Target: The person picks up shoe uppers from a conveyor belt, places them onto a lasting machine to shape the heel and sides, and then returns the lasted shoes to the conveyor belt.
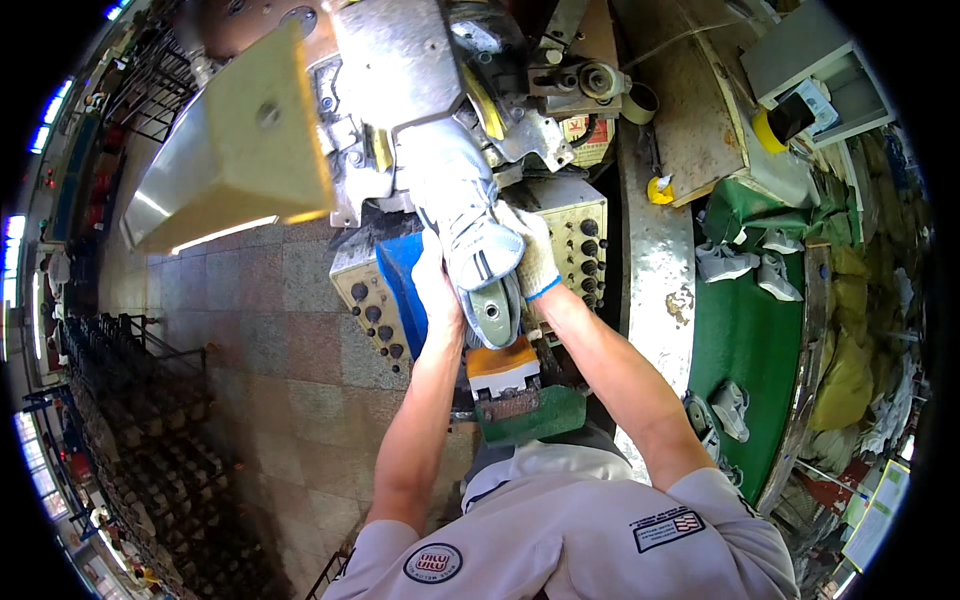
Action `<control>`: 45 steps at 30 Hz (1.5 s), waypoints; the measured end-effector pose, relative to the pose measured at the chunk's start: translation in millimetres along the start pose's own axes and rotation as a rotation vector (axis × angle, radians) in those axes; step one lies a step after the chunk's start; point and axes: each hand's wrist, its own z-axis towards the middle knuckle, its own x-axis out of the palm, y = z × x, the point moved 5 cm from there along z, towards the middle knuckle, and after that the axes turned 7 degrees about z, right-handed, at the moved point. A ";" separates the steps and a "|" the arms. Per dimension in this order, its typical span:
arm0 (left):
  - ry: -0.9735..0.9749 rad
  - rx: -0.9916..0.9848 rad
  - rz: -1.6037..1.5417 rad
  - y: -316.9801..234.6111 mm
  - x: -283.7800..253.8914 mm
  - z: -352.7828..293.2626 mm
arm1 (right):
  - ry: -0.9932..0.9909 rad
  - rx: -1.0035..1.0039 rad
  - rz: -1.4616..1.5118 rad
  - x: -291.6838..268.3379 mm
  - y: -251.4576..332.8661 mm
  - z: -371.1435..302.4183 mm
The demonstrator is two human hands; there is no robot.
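A light grey shoe upper [470, 205] with laces is stretched over a green shoe last [491, 311], its front end in under the metal head [395, 62] of a machine. My bare left hand [437, 282] is closed along the left side of the upper. On the opposite side, my right hand [532, 252] grips the upper too, wearing a white knit glove with a blue cuff. The fingertips of both hands are partly hidden by the shoe. Just below the last's end sits an orange-topped block [502, 357] on the machine.
Control boxes with black knobs [582, 250] flank the shoe. A large yellow-edged metal guard [240, 150] juts out at upper left. At right, grey shoes [733, 408] lie on a green conveyor belt [735, 340]. Shoe racks [160, 430] stand at left.
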 end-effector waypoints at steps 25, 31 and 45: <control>-0.376 -0.095 1.090 61.0 -170.9 -156.8 | -0.168 0.188 0.161 -172.2 64.9 -186.9; -0.332 -0.042 0.991 -111.0 -136.8 -230.5 | 0.005 0.191 0.097 -95.5 96.3 -196.5; -0.294 0.579 1.331 -106.7 24.5 -168.5 | -0.199 0.381 1.205 -349.4 81.1 -245.7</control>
